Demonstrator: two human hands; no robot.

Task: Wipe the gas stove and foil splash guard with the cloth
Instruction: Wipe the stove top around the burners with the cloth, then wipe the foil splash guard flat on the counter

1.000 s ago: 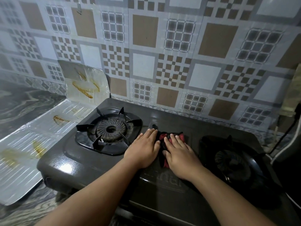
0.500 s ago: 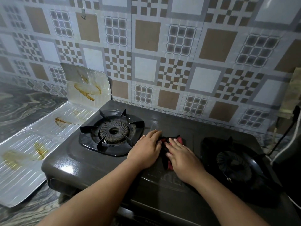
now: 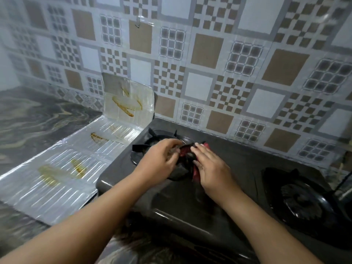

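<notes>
A dark two-burner gas stove (image 3: 190, 202) stands on a marbled counter. The red and black cloth (image 3: 187, 159) lies bunched over the right side of the left burner (image 3: 152, 140). My left hand (image 3: 160, 161) curls over the burner and grips the cloth's left part. Pressed on the cloth's right side is my right hand (image 3: 211, 168), fingers pointing up-left. The foil splash guard (image 3: 62, 164) lies flat to the stove's left, with one panel (image 3: 127, 100) upright against the wall. It carries yellow-brown grease stains.
The right burner (image 3: 302, 199) sits near the right edge, with a black cable (image 3: 342, 181) beside it. A patterned tiled wall (image 3: 209, 63) rises behind the stove. The marbled counter (image 3: 28, 119) extends to the left.
Both hands moved with the cloth from the stove's middle leftward onto the left burner. The cloth is now bunched up between them. The camera view swung left.
</notes>
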